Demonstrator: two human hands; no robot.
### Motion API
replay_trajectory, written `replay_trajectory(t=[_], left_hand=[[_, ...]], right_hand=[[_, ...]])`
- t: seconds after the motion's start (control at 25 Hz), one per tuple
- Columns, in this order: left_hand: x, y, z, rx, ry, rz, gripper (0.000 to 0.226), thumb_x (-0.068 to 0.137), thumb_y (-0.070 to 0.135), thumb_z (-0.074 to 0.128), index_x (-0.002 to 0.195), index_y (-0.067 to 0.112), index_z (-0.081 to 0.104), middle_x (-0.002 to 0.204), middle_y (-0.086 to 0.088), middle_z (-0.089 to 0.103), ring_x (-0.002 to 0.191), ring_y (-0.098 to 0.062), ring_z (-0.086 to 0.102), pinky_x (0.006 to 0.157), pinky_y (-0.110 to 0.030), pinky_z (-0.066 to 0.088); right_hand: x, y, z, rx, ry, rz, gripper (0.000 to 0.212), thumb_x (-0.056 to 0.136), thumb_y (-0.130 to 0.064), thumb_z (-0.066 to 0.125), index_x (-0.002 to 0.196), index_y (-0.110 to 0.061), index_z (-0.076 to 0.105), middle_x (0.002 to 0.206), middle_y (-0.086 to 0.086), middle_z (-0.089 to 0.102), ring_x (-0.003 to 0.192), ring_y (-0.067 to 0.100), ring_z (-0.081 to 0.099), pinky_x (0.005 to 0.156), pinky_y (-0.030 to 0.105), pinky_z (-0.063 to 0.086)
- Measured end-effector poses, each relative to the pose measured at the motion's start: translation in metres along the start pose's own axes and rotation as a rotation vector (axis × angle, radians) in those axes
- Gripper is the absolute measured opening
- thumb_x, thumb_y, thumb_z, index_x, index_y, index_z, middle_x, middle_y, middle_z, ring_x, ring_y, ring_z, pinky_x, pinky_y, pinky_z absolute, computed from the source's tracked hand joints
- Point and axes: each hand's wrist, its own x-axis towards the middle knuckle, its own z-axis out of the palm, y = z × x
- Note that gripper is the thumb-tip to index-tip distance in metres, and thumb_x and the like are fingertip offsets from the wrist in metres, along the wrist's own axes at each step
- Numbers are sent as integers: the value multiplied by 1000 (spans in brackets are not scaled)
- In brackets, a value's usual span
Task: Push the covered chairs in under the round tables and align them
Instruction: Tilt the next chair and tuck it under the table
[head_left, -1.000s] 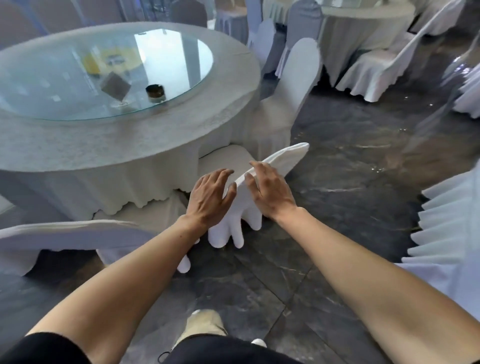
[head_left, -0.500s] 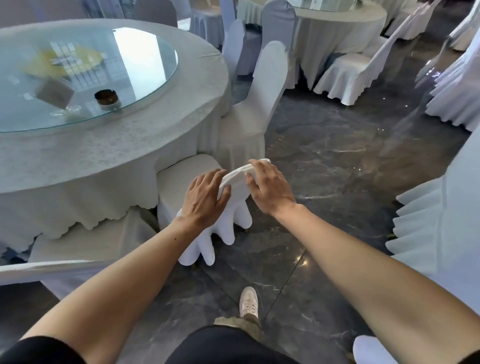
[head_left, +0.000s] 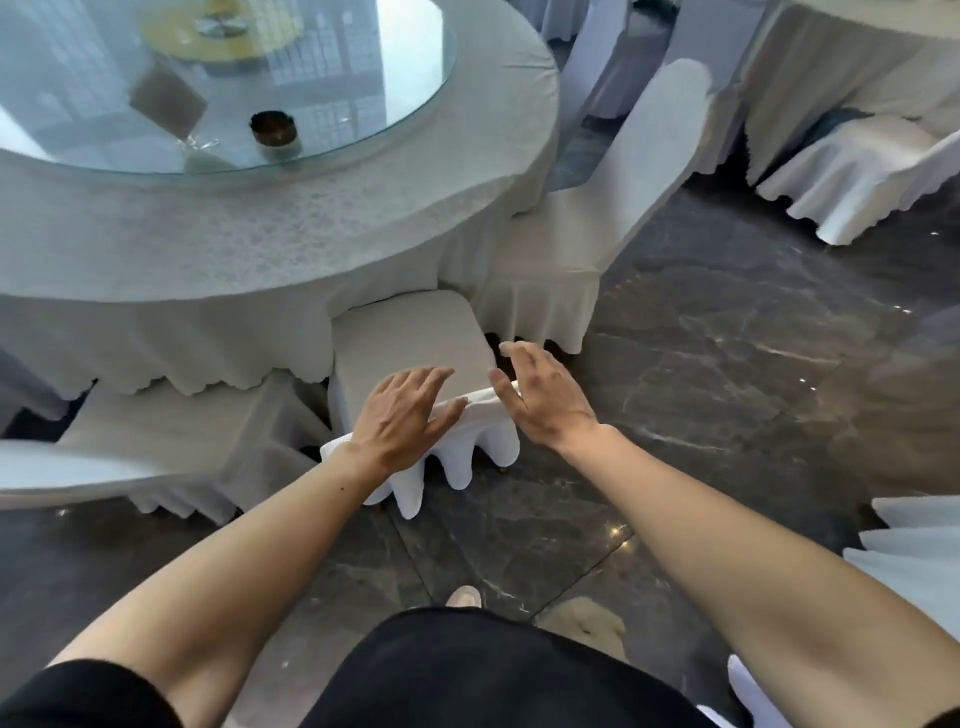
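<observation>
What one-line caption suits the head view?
Both hands, left and right, on a covered chair at the round table.

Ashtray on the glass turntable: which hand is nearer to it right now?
Left. The left hand rests on the chair back, below and just right of the ashtray. The right hand hovers open at the back's right end, farther right.

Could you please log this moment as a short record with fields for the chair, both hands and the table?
chair: white-covered chair, seat front under the tablecloth edge
left hand: flat on the chair's top edge
right hand: open, at the top edge's right end; contact unclear
table: round table with glass turntable
neighbour: covered chair at right
</observation>
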Motion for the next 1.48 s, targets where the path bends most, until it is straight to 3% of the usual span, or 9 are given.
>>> replay_trajectory(t=[0.12,0.2,0.28,0.48,0.64,0.92,1.24,1.36,1.48], left_hand=[[-7,-3,15,20,-120,-62,52,94,62,32,123,21,48,111,-3,63,97,-25,61,75,-35,44],[-11,0,23,24,-102,-103,49,92,62,34,109,17,47,94,-4,61,79,-29,60,59,-33,37],[-10,5,26,88,-38,-137,50,90,60,35,98,12,48,82,-8,59,67,-33,59,53,-36,38],[-1,40,34,217,23,-214,42,84,47,55,86,5,52,68,-13,57,53,-35,57,47,-39,43],[9,99,52,159,64,-291,36,80,35,71,86,5,50,68,-14,56,53,-35,56,47,-37,42],[47,192,92,-46,-37,-428,39,96,46,47,108,9,48,97,-12,57,83,-32,53,69,-35,30],[33,234,104,-95,-78,-558,48,92,62,35,121,24,42,104,-4,54,90,-24,52,77,-35,34],[29,243,104,-177,1,-574,57,89,70,22,118,28,47,96,-1,56,85,-20,52,75,-33,33],[34,246,103,-201,118,-643,57,91,64,13,98,28,56,82,3,58,74,-21,53,64,-33,34]], right_hand=[[20,19,15,-97,-218,-209,57,99,-53,33,134,-10,46,134,13,54,123,31,48,103,41,36],[28,32,20,-149,-308,-325,48,99,-54,33,114,-13,53,113,11,62,103,32,57,86,39,40],[36,43,18,-153,-341,-416,44,98,-56,33,101,-16,51,100,9,62,89,31,58,73,38,38],[44,70,7,-145,-373,-581,47,98,-54,35,104,-11,52,104,13,61,88,34,57,70,38,37],[41,116,-14,-129,-424,-641,48,97,-55,34,102,-10,51,100,12,60,85,32,56,68,37,34],[19,205,-51,-243,-289,-681,44,98,-50,40,101,-9,55,98,13,62,85,32,56,73,38,34],[-9,225,-58,-252,-291,-661,51,97,-55,34,112,-10,54,106,12,61,91,32,55,80,41,38],[-11,235,-55,-209,-248,-677,60,93,-63,23,109,-15,55,100,8,61,86,28,53,76,39,37],[-5,236,-49,-114,-185,-655,56,94,-60,24,99,-16,57,89,5,60,78,25,51,71,37,35]])
